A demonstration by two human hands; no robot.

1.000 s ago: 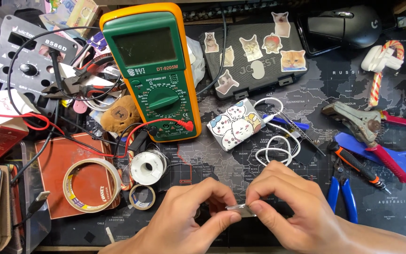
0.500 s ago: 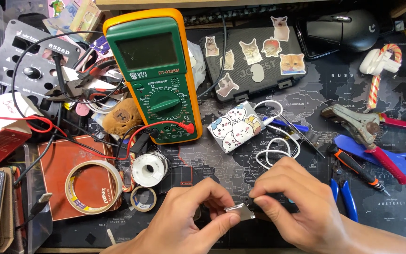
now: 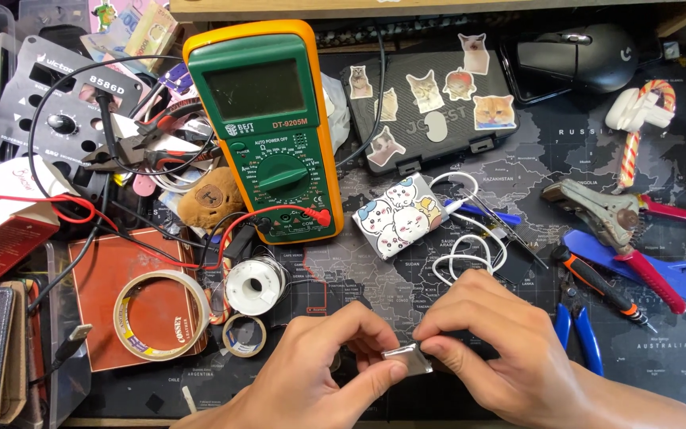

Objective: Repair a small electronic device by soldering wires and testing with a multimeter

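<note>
While pinched from both sides at the near edge of the desk, small silvery flat piece (image 3: 408, 361) sits between the two hands, low and just right of centre. Left hand (image 3: 323, 373) closed on its left edge with thumb and forefinger; right hand (image 3: 490, 345) gripping its right edge, fingers curled over the top. What the piece is made of, too small to tell.

Just beyond the left hand: small roll of tape (image 3: 244, 334), then solder spool (image 3: 255, 284), with large roll of tape (image 3: 162, 315) lying to their left on reddish-brown pad (image 3: 101, 278). Just beyond the right hand: coiled white cable (image 3: 470, 250), and near the wrist's right, blue-handled pliers (image 3: 577, 334) beside orange-handled screwdriver (image 3: 597, 284). Further right, wire stripper (image 3: 613, 218) with red handles.

Mid-desk: sticker-covered little box (image 3: 396, 216) beside green and orange multimeter (image 3: 267, 127), red lead (image 3: 224, 238) plugged in at its base. Brown bear-shaped toy (image 3: 208, 205) touching the meter's left side.

At the back: black case with cat stickers (image 3: 430, 107), black computer mouse (image 3: 577, 57) to its right, white plug with red-striped cord (image 3: 641, 111) further right. All of it on dark world-map desk mat (image 3: 676, 349)
</note>
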